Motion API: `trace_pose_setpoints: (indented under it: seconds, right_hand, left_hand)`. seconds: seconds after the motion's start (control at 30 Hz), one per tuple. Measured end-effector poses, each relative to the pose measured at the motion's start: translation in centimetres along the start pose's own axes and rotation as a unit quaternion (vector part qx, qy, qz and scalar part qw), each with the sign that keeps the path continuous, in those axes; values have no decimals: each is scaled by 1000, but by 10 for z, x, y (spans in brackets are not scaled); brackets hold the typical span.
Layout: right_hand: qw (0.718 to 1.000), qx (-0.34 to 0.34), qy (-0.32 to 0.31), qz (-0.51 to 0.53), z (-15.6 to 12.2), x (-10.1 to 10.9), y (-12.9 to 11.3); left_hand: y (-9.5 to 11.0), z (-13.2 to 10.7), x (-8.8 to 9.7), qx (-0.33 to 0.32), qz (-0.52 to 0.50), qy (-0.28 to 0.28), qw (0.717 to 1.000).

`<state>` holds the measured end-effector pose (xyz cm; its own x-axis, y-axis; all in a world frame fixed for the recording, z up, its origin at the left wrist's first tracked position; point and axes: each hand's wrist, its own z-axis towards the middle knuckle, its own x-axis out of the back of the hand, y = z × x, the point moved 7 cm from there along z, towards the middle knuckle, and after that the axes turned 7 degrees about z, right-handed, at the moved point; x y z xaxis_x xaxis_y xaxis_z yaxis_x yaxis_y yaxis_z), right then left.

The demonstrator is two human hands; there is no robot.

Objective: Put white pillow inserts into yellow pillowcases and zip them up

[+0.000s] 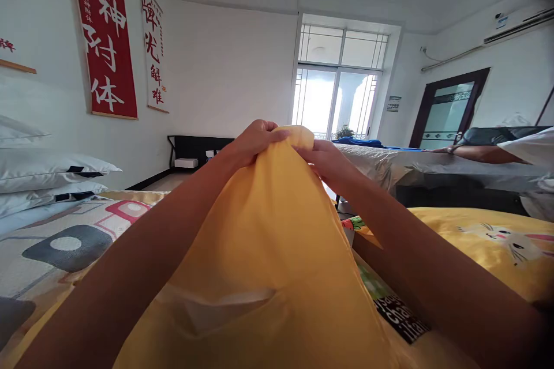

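Observation:
A yellow pillowcase (pixel 277 230) hangs in front of me, raised and gathered at its far end. My left hand (pixel 258 139) grips that bunched end from the left, thumb on top. On the other side, my right hand (pixel 326 157) has its fingers closed around the same cloth, a little lower. White material (pixel 229 302) shows through a slit or fold low on the pillowcase; I cannot make out what it is. To the right lies a yellow pillow (pixel 489 236) printed with a white rabbit.
White pillows (pixel 47 170) are stacked at the left, beside a patterned cloth (pixel 64 248). A table under clear plastic sheeting (pixel 389 164) stands at the right, with another person's arm (pixel 485 154) resting there. A low black headboard-like piece (pixel 203 147) is by the far wall.

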<state>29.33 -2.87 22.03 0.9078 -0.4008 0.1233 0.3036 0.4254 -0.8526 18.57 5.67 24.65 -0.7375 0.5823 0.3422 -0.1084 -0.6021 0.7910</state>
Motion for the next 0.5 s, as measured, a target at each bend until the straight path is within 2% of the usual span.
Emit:
trace_pose_setpoints:
  seconds: [0.07, 0.13, 0.2, 0.33, 0.4, 0.43, 0.5]
  right_hand:
    - [999, 32, 9, -24, -1, 6, -5]
    - [991, 80, 50, -97, -2, 15, -14]
    - [970, 137, 73, -189, -4, 16, -25]
    - [899, 219, 68, -373, -10, 1, -38]
    - [862, 211, 80, -453, -8, -4, -38]
    - [853, 198, 90, -474, -7, -5, -37]
    - [855, 172, 112, -476, -5, -2, -35]
  left_hand:
    - [1, 0, -8, 17, 1, -70, 997]
    - [3, 0, -12, 35, 30, -96, 994]
    - [10, 1, -12, 31, 64, -79, 994]
    - [35, 1, -13, -55, 117, -50, 990]
    - [43, 0, -10, -75, 174, -24, 982]
    - [44, 0, -8, -72, 197, -11, 978]
    - [44, 1, -6, -52, 219, 3, 974]
